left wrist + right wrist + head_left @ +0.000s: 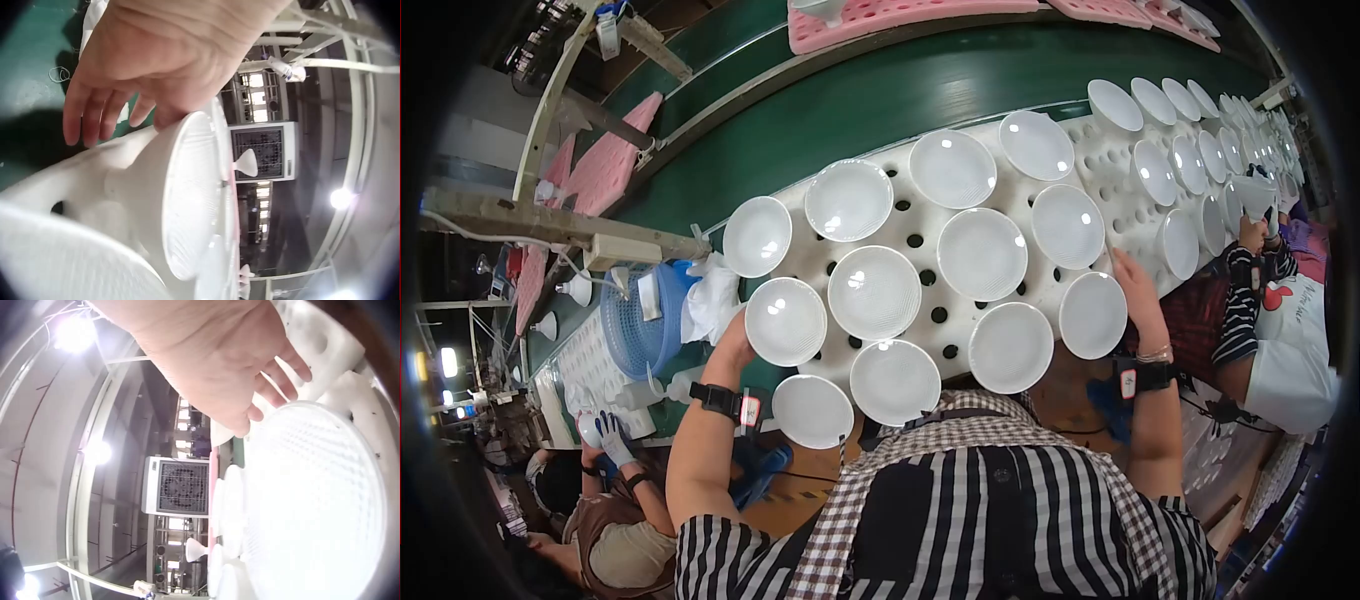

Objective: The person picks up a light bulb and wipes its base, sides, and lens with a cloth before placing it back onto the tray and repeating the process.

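Observation:
A white board [906, 224] with round holes holds several white, cone-shaped cups [875, 292] with wide round rims. At its left end is my left hand [736, 338], partly hidden by a cup; in the left wrist view this hand [156, 62] has its fingers extended over the board's edge, beside a tilted cup [190, 194]. On the right, my right hand [1138, 292] lies at the board's edge beside the nearest cup [1093, 315]. The right wrist view shows that hand [219, 356] with loosely bent fingers by a large cup rim [312, 500]. Neither hand holds a cup.
A second board with upright cups [1154, 173] adjoins on the right, where another person [1285, 330] stands. A green belt [1020, 85] runs behind. On the left are a blue basket [645, 320], a white bag [712, 300] and a person with gloves [615, 440].

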Demonstrator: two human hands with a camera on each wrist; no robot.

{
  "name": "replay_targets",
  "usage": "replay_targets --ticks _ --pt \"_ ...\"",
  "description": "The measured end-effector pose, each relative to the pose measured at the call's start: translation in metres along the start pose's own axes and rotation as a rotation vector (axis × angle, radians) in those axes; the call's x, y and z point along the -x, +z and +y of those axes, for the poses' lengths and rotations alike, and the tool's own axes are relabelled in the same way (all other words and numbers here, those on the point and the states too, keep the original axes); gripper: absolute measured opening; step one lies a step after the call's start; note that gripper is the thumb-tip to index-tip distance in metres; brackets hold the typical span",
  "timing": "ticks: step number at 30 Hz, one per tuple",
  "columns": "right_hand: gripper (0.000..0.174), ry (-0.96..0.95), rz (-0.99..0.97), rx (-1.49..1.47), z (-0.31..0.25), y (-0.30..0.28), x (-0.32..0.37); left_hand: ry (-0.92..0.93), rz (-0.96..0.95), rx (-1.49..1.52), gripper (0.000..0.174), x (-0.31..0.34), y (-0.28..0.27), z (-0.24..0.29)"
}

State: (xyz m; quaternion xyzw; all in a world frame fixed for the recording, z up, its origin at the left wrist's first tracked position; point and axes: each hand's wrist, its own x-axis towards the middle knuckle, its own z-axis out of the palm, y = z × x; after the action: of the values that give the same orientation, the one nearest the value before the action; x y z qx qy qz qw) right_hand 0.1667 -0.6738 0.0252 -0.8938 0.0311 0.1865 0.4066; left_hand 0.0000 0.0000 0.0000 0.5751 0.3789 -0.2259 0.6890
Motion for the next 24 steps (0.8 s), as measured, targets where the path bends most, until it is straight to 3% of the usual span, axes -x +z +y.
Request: replay_targets --ticks 2,3,5,6,7,9,11,13,16,24 --pt "0.044 0.093 0.146 -0.145 -0.035 -0.036 0.024 0.043 0.053 0.016 0.047 0.019 0.045 0.008" --pt "0.044 0.035 0.134 -0.261 -0.055 0.042 0.014 0.114 0.136 -0.055 0.047 0.058 -0.013 0.051" --pt "0.046 -0.094 0.130 -0.280 -0.061 0.026 0.052 0.194 0.299 0.005 0.045 0.104 0.013 0.026" --pt "0.053 -0.128 0.100 -0.110 -0.074 0.021 0.072 0.265 0.396 -0.076 0.044 0.126 0.026 0.005" --pt "0.067 -0.266 0.049 0.135 -0.099 0.023 0.085 0.361 0.505 -0.176 0.043 0.148 0.033 -0.005" --pt "0.085 -0.365 0.027 0.361 -0.118 0.035 0.103 0.512 0.561 -0.603 0.054 0.188 0.067 -0.014" --pt "0.094 -0.406 0.005 0.448 -0.126 0.042 0.109 0.626 0.399 -1.099 0.072 0.213 0.100 -0.013" --pt "0.103 -0.463 -0.007 0.535 -0.131 0.040 0.107 0.559 0.340 -1.139 0.082 0.215 0.124 -0.016" --pt "0.113 -0.448 0.005 0.661 -0.127 0.041 0.096 0.611 0.446 -1.320 0.094 0.195 0.130 -0.030" --pt "0.111 -0.471 0.082 0.608 -0.124 0.056 0.092 0.534 0.677 -1.114 0.091 0.165 0.134 -0.039"
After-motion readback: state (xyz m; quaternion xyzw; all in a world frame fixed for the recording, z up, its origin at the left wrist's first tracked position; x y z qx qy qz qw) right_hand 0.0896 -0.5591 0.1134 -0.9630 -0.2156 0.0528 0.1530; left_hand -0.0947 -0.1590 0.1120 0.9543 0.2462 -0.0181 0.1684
